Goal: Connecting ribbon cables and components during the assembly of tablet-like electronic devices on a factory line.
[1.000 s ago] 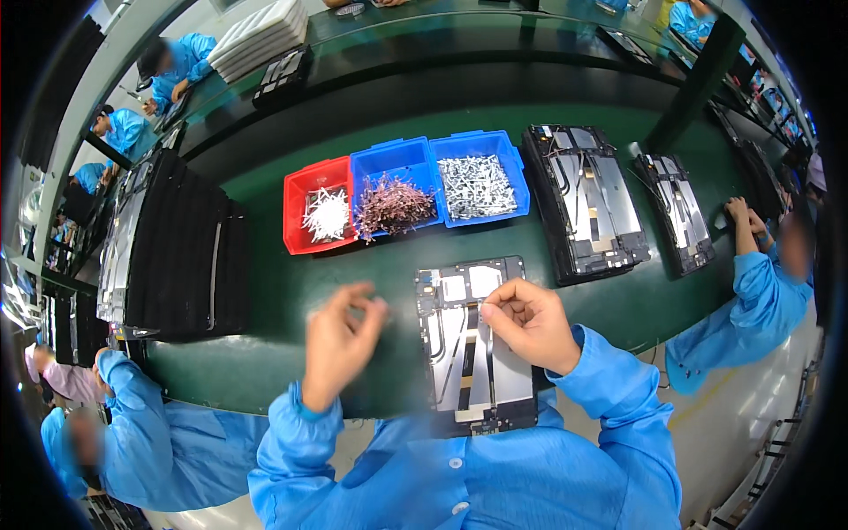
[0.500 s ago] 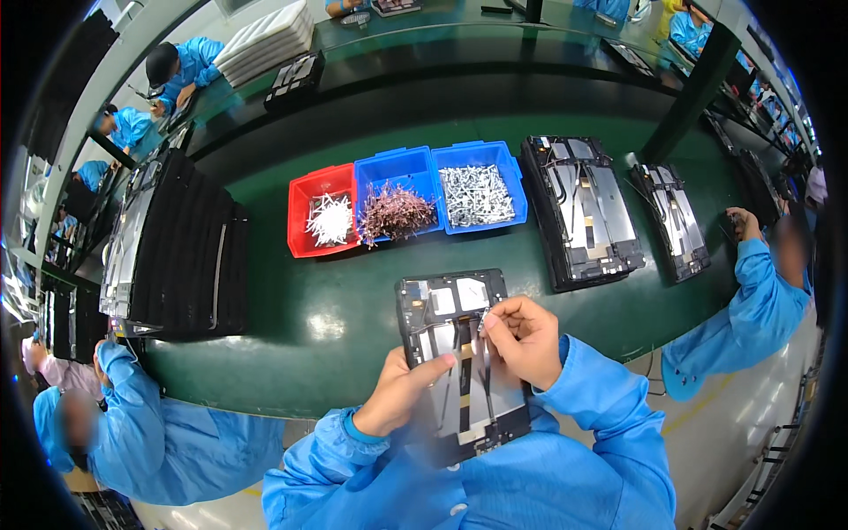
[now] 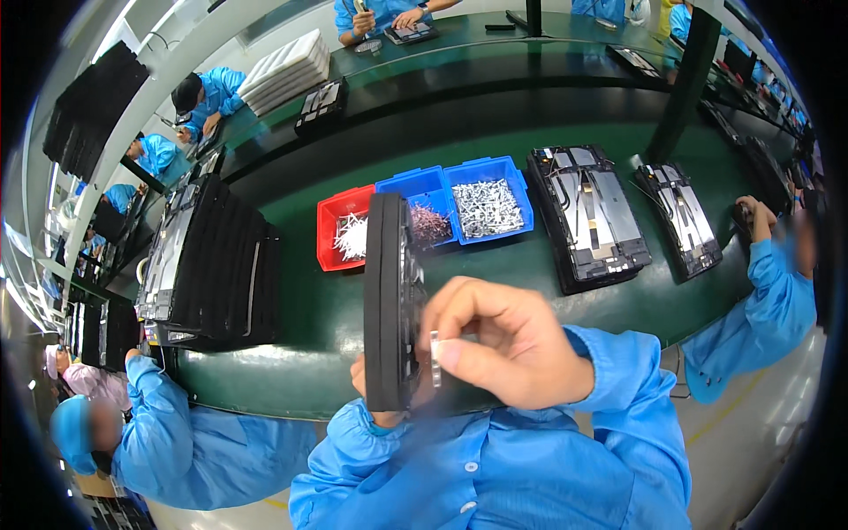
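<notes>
A tablet-like device [image 3: 384,300] with a thick black edge stands tilted up on its side, its inner parts turned to the right. My left hand [image 3: 358,376] grips it from behind and below; most of those fingers are hidden by it. Close to the exposed side, my right hand [image 3: 503,349] pinches a small silvery-white strip [image 3: 435,358] between thumb and fingers. Beyond the device are a red bin [image 3: 328,247] of white strips, a blue bin [image 3: 408,182] of reddish-brown small parts, and another blue bin [image 3: 481,168] of silvery-white pieces. The device partly covers the first two.
Opened devices lie stacked on the green table [image 3: 309,309]: a tall stack [image 3: 212,274] at left, a low stack [image 3: 601,221] right of the bins, another [image 3: 680,221] beyond. A dark post [image 3: 685,97] rises behind. Co-workers in blue sit at both sides.
The device has swung from lying face-up to standing on edge, and is higher. My right hand has come away from its inner face with the strip. The view has shifted slightly.
</notes>
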